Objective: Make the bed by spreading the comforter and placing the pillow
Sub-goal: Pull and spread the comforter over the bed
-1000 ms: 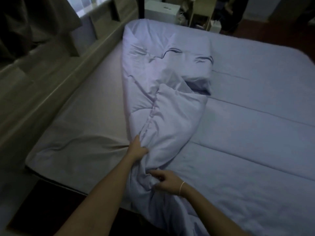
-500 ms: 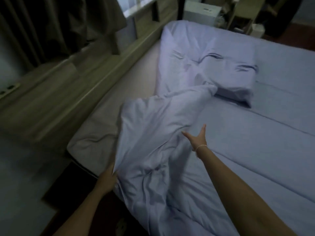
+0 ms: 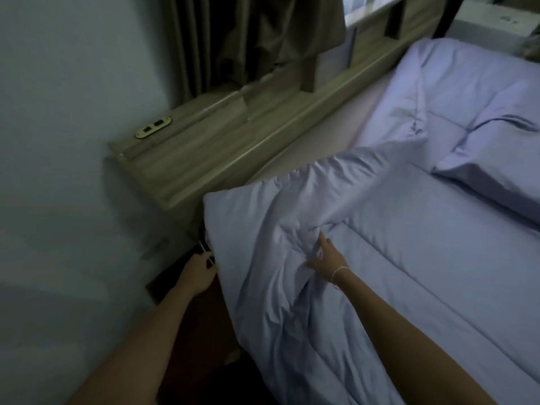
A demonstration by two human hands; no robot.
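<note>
Comforter (image 3: 292, 229): half-spread, bunched mid-frame; left hand (image 3: 198, 273) fingers clamped on its edge, right hand (image 3: 327, 258) fingers apart, pressing; pillow (image 3: 496, 159), right, unplaced.

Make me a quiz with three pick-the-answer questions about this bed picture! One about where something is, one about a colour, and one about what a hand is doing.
1. Where is the pillow?
A. on the floor
B. on the bed, far right
C. on the wooden headboard shelf

2. What colour is the comforter?
A. pale lavender-blue
B. red
C. green

3. What is the right hand doing?
A. holding the pillow
B. hanging free of everything
C. lying on the bunched comforter

Answers:
1 B: the pillow lies on the bed at the right edge of the view.
2 A: its fabric looks pale lavender-blue, like the rest of the bedding.
3 C: its fingers rest among the comforter's folds, while the left hand holds the comforter's edge over the bedside.
</note>
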